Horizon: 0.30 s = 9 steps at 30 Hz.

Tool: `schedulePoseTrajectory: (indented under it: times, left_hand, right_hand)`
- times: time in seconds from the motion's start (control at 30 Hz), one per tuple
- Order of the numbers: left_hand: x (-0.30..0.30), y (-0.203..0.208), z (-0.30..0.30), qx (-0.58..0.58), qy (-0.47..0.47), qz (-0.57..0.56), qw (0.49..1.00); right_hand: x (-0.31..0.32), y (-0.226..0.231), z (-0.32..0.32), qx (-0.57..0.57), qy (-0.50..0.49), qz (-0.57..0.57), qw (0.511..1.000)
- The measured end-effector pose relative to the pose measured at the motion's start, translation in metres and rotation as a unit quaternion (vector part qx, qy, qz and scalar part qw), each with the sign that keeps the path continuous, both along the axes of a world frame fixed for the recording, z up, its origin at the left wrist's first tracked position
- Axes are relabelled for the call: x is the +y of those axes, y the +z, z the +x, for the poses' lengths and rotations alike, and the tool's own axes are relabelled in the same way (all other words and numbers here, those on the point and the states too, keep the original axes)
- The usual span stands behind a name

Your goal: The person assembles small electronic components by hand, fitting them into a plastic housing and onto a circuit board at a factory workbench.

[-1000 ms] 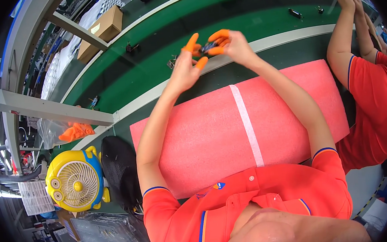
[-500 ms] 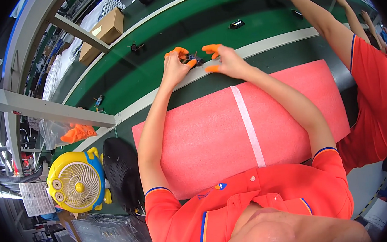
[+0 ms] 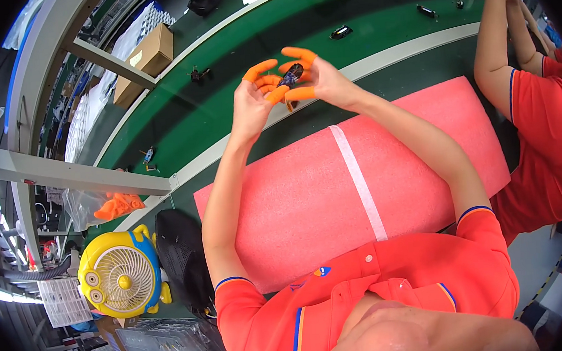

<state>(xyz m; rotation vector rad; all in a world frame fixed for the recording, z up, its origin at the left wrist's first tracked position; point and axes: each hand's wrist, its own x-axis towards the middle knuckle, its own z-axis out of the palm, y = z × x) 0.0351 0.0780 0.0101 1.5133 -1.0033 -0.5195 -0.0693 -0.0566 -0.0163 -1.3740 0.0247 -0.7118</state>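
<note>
Both hands, left (image 3: pixel 252 105) and right (image 3: pixel 316 80), grasp a small dark part (image 3: pixel 290 76) raised above the far green conveyor (image 3: pixel 223 107); handling appears underway, part not yet set down

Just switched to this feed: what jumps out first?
Both hands, the left hand and right hand, wear orange fingertip covers and share a grip on a small dark part above the green conveyor belt. A pink foam mat lies below them, and a yellow desk fan stands at lower left.

Small dark part (image 3: pixel 290 76) half hidden by fingers (image 3: pixel 301 94).
</note>
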Motion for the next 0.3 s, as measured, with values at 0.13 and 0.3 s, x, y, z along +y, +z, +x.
schedulePoseTrajectory:
  times: [0.13,0.3]
  left_hand:
    - [-0.002,-0.009,-0.002,0.004,-0.002,-0.098,0.995]
    - [-0.002,-0.024,0.001,-0.152,0.018,-0.133,0.979]
  right_hand:
    - [0.004,0.001,-0.001,0.069,0.102,-0.011,0.992]
    - [-0.009,0.006,-0.001,0.245,0.173,-0.018,0.954]
